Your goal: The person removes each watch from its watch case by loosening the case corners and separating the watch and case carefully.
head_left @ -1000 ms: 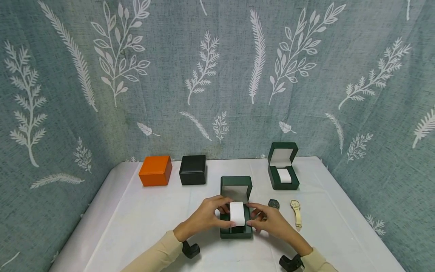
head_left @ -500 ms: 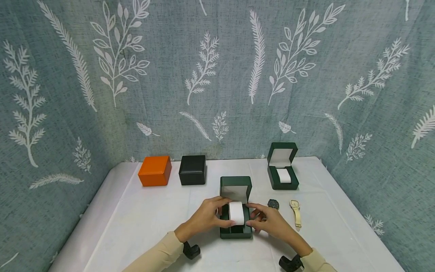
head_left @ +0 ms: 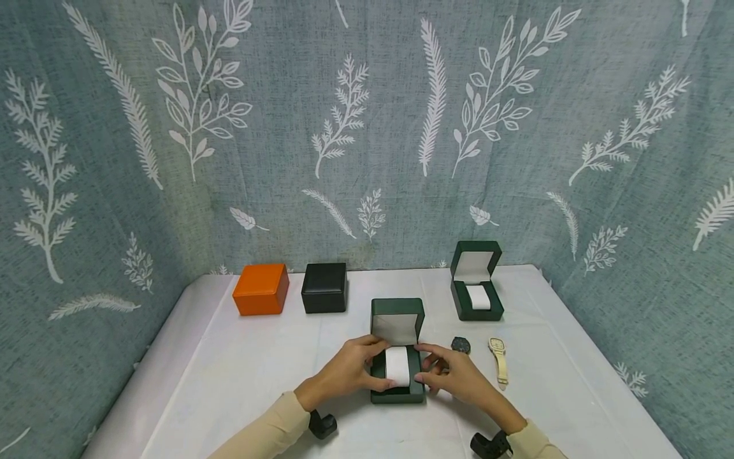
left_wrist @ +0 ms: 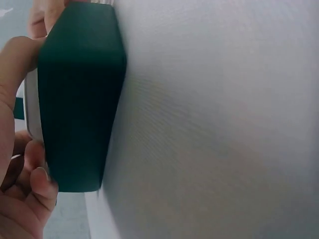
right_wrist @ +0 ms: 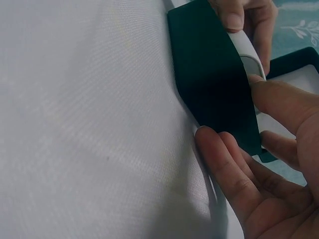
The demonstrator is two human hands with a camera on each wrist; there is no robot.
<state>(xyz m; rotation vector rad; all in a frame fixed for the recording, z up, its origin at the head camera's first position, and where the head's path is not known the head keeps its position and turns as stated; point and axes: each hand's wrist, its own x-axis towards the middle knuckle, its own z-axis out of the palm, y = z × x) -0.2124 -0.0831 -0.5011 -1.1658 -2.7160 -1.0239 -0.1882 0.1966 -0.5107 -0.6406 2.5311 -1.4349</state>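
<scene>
An open dark green watch box stands on the table in the head view, its lid raised at the back. Inside it lies a white watch cushion. My left hand spans the cushion, thumb at its near end and fingers by its far end. At the box's right side, my right hand holds the wall, with its thumb at the rim and fingers against the outer face in the right wrist view. The left wrist view shows the box's green outer wall beside my left hand.
An orange box and a black box stand shut at the back left. Another green watch box, open with a white cushion, is at the back right. A dark watch and a gold watch lie right of my hands.
The white cushion has come down deeper into the green box and slightly toward me. My left fingers have moved down with it; my right hand has stayed at the box's right side.
</scene>
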